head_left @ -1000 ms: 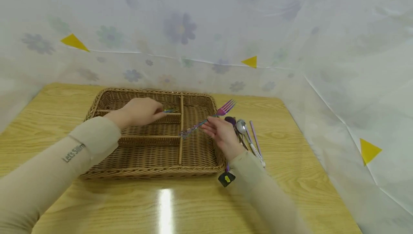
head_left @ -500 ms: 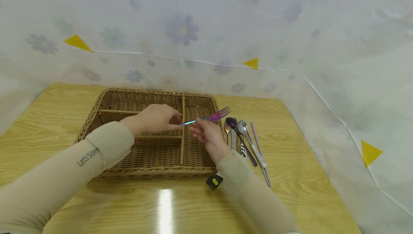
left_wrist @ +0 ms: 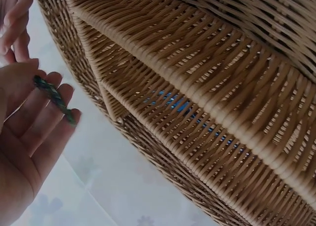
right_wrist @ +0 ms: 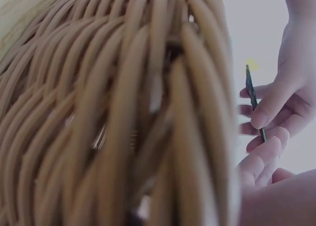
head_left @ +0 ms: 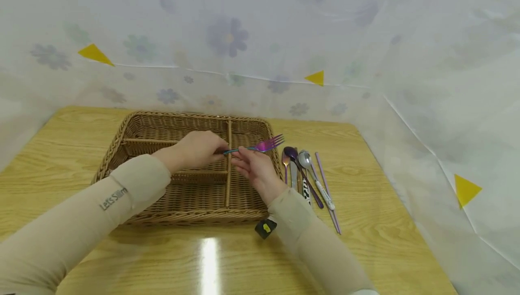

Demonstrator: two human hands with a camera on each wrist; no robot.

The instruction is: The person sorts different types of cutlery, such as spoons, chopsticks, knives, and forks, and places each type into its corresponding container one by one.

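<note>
Both hands hold one iridescent purple-blue fork (head_left: 270, 143) above the wicker basket (head_left: 195, 216), its tines pointing right. My left hand (head_left: 197, 150) pinches the handle end; in the left wrist view the patterned, dark green-looking handle (left_wrist: 55, 100) lies across its fingers. Farther along the handle, the right hand (head_left: 260, 170) grips with thumb and fingers, close to the fork's head. The right wrist view has the left hand (right_wrist: 284, 97) with its thumb pressed on the handle. Something blue (left_wrist: 180, 105) shows through the basket's weave in the left wrist view.
Woven dividers (head_left: 228, 186) split the basket into several compartments. Right of it on the wooden table (head_left: 378, 222) lie a dark purple spoon (head_left: 290, 152), a silver spoon (head_left: 305, 159) with a patterned white handle, purple chopsticks (head_left: 325, 182) and other cutlery. A patterned white sheet (head_left: 260, 37) hangs behind.
My left hand has moved right from the basket's back divider and taken hold of the fork's handle. The right hand has brought the fork left, away from the cutlery.
</note>
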